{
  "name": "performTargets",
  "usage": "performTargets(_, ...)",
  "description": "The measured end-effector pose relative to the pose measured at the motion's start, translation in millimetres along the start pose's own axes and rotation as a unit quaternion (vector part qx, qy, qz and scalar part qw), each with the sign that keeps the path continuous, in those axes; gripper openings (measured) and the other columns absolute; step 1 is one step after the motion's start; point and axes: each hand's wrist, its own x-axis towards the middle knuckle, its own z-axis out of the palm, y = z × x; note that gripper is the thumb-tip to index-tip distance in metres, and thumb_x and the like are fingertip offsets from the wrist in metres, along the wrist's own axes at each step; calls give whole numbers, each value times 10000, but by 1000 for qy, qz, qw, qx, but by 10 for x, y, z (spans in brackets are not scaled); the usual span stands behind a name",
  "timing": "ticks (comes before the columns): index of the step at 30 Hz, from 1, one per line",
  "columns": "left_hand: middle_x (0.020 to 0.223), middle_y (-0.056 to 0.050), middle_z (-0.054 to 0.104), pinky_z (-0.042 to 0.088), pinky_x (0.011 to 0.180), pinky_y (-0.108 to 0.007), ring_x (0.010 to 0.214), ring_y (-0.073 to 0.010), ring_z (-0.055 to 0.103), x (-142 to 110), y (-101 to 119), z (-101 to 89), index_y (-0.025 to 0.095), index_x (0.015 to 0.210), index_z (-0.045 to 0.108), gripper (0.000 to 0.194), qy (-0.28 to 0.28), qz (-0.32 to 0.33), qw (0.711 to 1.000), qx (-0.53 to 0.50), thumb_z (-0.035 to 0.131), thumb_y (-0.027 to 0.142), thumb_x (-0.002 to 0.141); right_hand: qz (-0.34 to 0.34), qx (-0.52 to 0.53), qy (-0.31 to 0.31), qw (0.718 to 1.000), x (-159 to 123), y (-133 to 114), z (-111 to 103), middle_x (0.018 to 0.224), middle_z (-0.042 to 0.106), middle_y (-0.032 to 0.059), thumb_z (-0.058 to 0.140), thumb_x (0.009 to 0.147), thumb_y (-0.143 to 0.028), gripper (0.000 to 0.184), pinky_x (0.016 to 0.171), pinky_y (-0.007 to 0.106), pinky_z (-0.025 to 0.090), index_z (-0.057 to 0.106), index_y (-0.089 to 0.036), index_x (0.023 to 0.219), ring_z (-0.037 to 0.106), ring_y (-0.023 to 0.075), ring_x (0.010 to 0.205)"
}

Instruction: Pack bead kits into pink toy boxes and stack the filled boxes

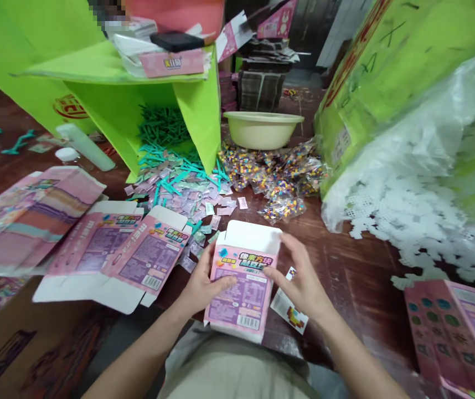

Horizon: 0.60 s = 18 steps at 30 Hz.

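A pink and purple cardboard box (241, 299) with a barcode stands against my lap, its white top flap raised. My left hand (204, 285) grips its left side, thumb across the printed face. At the upper right edge, my right hand (301, 280) has its thumb on the front and fingers by the flap. Partly under the right hand lies a small card (289, 316) with a pixel picture. Flat cartons (150, 252) of the same print overlap left of my left hand. Beyond the box, small sachets (187, 197) and teal plastic pieces (171, 180) lie heaped.
A green carton (196, 122) spills the teal pieces. Bags of colourful beads (279, 177) lie before a cream basin (264, 130). White perforated plates (407, 216) spill at right beside another green carton (370, 100). Pink boxes (449, 332) stand lower right; a bottle (86, 147) leans left.
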Motion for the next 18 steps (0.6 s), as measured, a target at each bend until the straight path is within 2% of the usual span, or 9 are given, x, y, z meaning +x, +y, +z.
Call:
performTargets(2,1509,-118,588,569,1050,-387,1279,-274,658,7,-41,-57,325,1626,238,1057,-47,7,999,-1,904,345,805,79,107,-96,987,-95,133,-44,1395,622,134,689,1008,-423,570,1031,444,577,501,-259,1520,652,263,1239)
performTargets(3,1442,-103,630,584,1011,-376,1216,-261,683,10,-36,-76,330,1597,299,973,-71,7,997,8,889,352,823,96,140,-137,976,-127,162,-68,1327,665,116,664,1025,-427,492,997,411,592,563,-261,1477,678,242,1181)
performTargets(6,1115,-48,715,598,869,-341,997,-226,707,36,64,-85,280,1268,628,403,-77,22,995,55,764,455,932,78,145,-190,968,-157,144,-124,1257,703,105,640,1043,-405,327,1027,387,569,720,-262,1326,669,233,1188)
performTargets(7,1083,-49,711,586,881,-345,1009,-228,696,51,109,-72,264,1146,678,284,-53,36,995,81,695,491,976,60,137,-188,971,-157,126,-128,1292,688,111,628,1050,-385,305,1059,389,550,740,-263,1306,651,236,1231)
performTargets(9,1099,-58,707,554,948,-356,1078,-233,673,80,186,-31,245,1014,706,297,11,63,990,129,597,522,1028,26,123,-151,980,-165,112,-99,1369,640,117,598,1066,-338,317,1094,381,524,723,-276,1350,618,230,1292)
performTargets(12,1074,-36,708,550,923,-332,1034,-202,678,105,249,17,261,1137,646,257,88,80,984,130,639,489,1019,4,101,-55,993,-199,157,-13,1414,607,101,618,1055,-271,502,1093,362,513,544,-343,1546,596,205,1310)
performTargets(13,1088,-32,711,554,911,-324,1022,-194,682,106,263,22,268,1193,615,276,94,79,985,118,651,476,1016,0,104,-36,994,-205,177,5,1389,625,90,632,1047,-255,553,1072,356,522,498,-363,1572,610,197,1281)
performTargets(15,1170,-54,718,553,947,-335,1090,-199,682,102,296,18,258,1203,614,269,69,68,989,110,601,474,1044,-10,132,-43,990,-186,194,4,1320,667,67,666,1029,-252,486,1034,347,534,566,-374,1489,637,192,1222)
performTargets(18,1250,-88,719,532,1021,-362,1213,-233,657,96,359,20,224,1040,679,263,11,52,990,130,601,475,1041,12,184,-102,978,-92,141,-49,1229,704,64,710,1003,-329,106,1006,357,534,718,-281,1097,668,210,1161)
